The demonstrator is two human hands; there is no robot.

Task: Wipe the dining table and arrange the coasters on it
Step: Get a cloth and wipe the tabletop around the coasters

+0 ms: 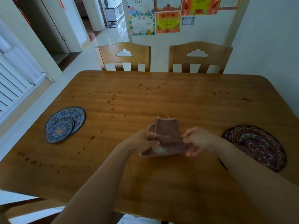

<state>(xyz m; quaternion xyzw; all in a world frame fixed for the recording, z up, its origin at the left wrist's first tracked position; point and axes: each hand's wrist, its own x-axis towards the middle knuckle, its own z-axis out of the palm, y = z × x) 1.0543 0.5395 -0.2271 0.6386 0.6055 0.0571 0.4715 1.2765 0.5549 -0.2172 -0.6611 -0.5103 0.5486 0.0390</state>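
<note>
Brown cloth (pixel 168 138), long axis pointing away toward the chairs, pinched in left hand (pixel 142 141) and right hand (pixel 196 141) grips.

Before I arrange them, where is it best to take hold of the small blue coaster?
Pinch the small blue coaster at its near-left rim, coming from the table's left edge. That part overhangs the larger blue coaster beneath; the thin disc lies flat elsewhere.
</note>
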